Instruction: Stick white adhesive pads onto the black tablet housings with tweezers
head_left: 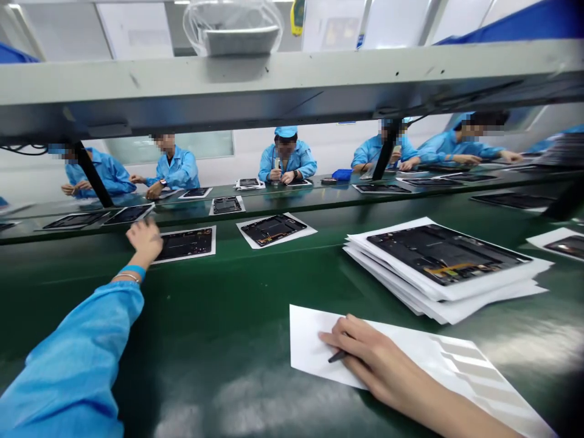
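My left hand (145,241) reaches out over the far side of the green work surface, at the left end of a dark tablet housing (189,243) on a white sheet. Its fingers look apart and slightly blurred, with nothing visible in them. Nearer to me, my right hand (365,350) is closed around a slim dark pointed tool (337,356); only its tip shows. That hand rests on a white sheet (308,340) with pale grey strips (483,372) toward its right end. Beyond it stands a stack of white sheets (396,286) topped by an open tablet housing (449,249).
Another tablet housing (274,230) lies on paper at the middle, with more along the line beyond. A shelf (274,91) spans overhead on dark posts (93,173). Several co-workers in blue sit across the line, among them a person (287,159) at the centre.
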`<act>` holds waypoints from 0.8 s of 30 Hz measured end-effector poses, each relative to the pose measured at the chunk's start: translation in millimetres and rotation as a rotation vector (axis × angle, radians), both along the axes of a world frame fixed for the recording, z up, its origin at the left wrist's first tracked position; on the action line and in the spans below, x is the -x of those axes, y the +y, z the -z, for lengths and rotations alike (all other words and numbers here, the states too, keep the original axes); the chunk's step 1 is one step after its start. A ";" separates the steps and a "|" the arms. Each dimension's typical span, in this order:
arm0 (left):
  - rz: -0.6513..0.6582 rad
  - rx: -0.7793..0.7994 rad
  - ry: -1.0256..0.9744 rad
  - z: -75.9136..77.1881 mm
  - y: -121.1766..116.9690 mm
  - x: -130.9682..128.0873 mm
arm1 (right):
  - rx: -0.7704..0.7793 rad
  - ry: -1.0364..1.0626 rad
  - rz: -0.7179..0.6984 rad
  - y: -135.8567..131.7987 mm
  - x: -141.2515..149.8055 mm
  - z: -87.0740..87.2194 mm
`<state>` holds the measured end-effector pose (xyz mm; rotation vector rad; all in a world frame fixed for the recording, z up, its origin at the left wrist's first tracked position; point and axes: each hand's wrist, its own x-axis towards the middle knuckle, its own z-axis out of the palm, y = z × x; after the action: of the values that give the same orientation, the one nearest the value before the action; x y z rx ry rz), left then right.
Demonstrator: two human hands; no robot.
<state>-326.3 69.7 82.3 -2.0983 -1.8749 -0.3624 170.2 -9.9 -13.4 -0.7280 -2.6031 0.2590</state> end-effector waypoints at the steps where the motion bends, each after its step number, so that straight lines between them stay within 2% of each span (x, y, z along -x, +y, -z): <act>1: 0.023 -0.024 0.037 7.1 12.2 -10.5 | 0.003 0.004 0.002 -0.4 0.6 -0.7; 3: 0.130 -0.018 0.116 23.5 41.4 -37.2 | 0.002 0.015 0.003 -1.5 1.7 -2.0; 7: 0.437 0.107 0.264 49.7 98.5 -87.6 | -0.003 0.007 0.014 -4.4 3.7 -7.1; 11: 0.555 0.142 0.351 53.5 132.7 -107.6 | 0.053 0.016 0.015 -6.0 5.4 -12.1; 14: 0.571 0.135 0.394 48.2 139.1 -110.4 | 0.092 0.044 0.013 -6.2 5.4 -11.8; 17: 0.575 0.117 0.417 36.3 124.2 -115.5 | 0.083 0.141 -0.004 -7.4 3.7 -12.2; 19: 0.577 0.095 0.414 22.9 99.4 -123.5 | 0.041 0.253 -0.025 -9.5 1.4 -16.7; 21: 0.583 0.067 0.391 5.2 62.6 -133.0 | -0.011 0.380 0.001 -12.2 -2.4 -25.4; 24: 0.616 0.038 0.305 -20.9 -6.5 -136.7 | -0.018 0.599 0.156 -13.1 -11.3 -41.6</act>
<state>-189.5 63.2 103.2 -2.5510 -1.0519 -0.1218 181.5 -23.0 28.2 -0.7112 -1.9721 0.3440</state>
